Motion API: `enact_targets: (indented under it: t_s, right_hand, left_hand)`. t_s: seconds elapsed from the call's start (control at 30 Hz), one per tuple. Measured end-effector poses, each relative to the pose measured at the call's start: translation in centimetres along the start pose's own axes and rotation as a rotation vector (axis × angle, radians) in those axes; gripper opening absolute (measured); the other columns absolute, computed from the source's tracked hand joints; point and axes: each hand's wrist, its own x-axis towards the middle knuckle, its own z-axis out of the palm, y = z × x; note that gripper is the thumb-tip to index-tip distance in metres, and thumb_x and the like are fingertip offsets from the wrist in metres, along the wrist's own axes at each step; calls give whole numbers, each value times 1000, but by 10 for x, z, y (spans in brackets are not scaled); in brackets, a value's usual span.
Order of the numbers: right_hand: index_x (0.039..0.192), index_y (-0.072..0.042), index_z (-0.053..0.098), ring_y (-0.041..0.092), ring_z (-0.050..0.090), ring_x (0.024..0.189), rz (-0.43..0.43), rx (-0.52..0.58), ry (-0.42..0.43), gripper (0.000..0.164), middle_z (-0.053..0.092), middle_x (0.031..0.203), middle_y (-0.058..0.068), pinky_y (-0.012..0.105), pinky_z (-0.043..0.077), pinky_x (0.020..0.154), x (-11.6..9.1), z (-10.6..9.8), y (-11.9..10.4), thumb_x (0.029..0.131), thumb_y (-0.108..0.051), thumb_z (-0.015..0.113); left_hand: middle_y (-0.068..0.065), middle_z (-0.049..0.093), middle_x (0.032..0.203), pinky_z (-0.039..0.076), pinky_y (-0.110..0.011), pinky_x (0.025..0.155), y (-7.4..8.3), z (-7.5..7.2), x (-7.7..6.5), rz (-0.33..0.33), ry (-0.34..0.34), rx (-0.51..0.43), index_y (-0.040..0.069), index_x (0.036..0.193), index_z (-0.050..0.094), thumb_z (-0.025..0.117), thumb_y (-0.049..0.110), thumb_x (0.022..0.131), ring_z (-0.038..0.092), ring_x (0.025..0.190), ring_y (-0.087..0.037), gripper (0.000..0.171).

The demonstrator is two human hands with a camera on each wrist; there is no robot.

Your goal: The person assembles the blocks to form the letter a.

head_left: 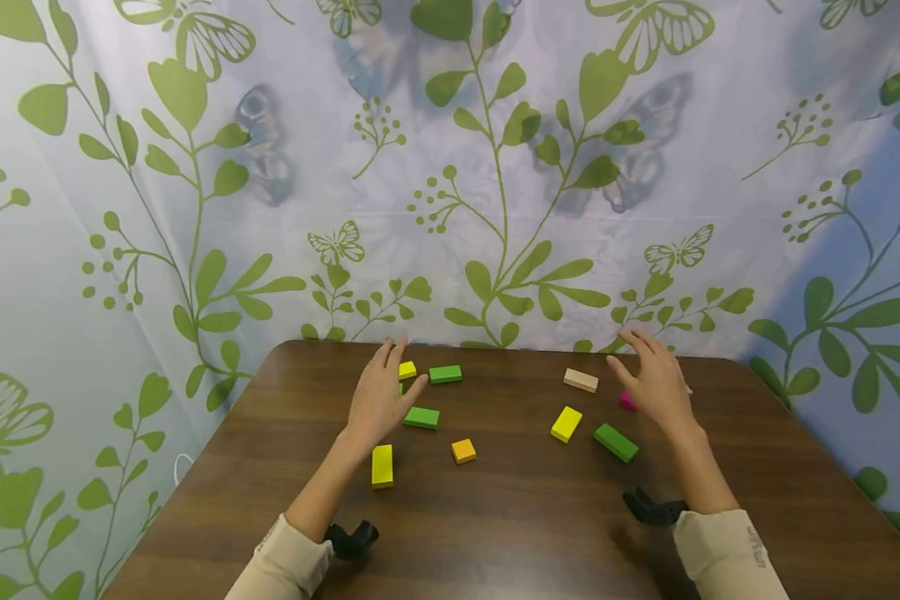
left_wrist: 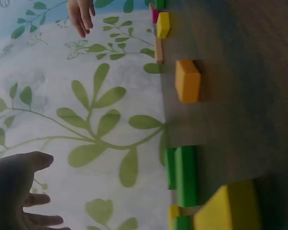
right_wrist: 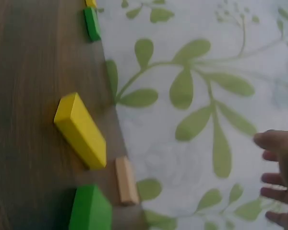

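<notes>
Both hands are empty, fingers extended — the left hand (head_left: 376, 402) hovers towards the far-left corner of the brown wood-grain table (head_left: 510, 512), the right hand (head_left: 658, 390) towards the far-right. Between them I see a yellow, oblong, wooden-looking block (head_left: 566, 424). I judge no grasp begun; gripping calls for lowering a hand — then curling fingers.

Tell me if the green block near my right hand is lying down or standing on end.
Lying down: in the head view, the green block stretches lengthwise along the tabletop.
</notes>
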Motion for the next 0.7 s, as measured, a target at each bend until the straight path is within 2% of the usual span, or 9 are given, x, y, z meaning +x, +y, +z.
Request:
enact_targets:
  t_s: [0.17,0.3,0.4,0.53,0.7]
  right_hand:
    - [124,-1,56,44,42,117,100,137,194,42,51,124,24,58,31,94,0,7,33,86,-14,66]
    - [126,-1,55,41,43,117,207,215,290,45,52,125,23,56,30,97,-3,16,66,85,-12,67]
    - [134,-2,46,41,39,121,333,261,284,53,47,131,23,55,27,100,-11,22,87,88,-19,64]
    - [144,-6,31,41,30,128,491,304,211,66,34,142,20,55,22,104,-23,26,107,90,-32,59]
    - [147,-4,19,46,19,131,577,291,112,76,22,146,25,59,17,103,-37,35,122,90,-41,54]
  left_hand:
    - [-18,44,134,40,-48,95,-10,24,-8,42,60,-119,4,134,45,64,27,88,45,119,-34,55]
    - [-14,51,128,44,-45,91,-9,41,-19,60,31,-172,3,129,50,63,27,89,50,115,-30,49]
    - [-12,53,126,44,-43,91,-4,50,-27,63,-16,-215,4,128,52,60,30,90,51,114,-28,46]
    - [-13,55,123,45,-44,89,0,58,-37,90,-61,-287,4,127,53,61,29,90,54,110,-29,45]
    - [-15,57,122,46,-44,88,-1,62,-48,105,-128,-336,3,127,53,63,27,89,56,108,-30,46]
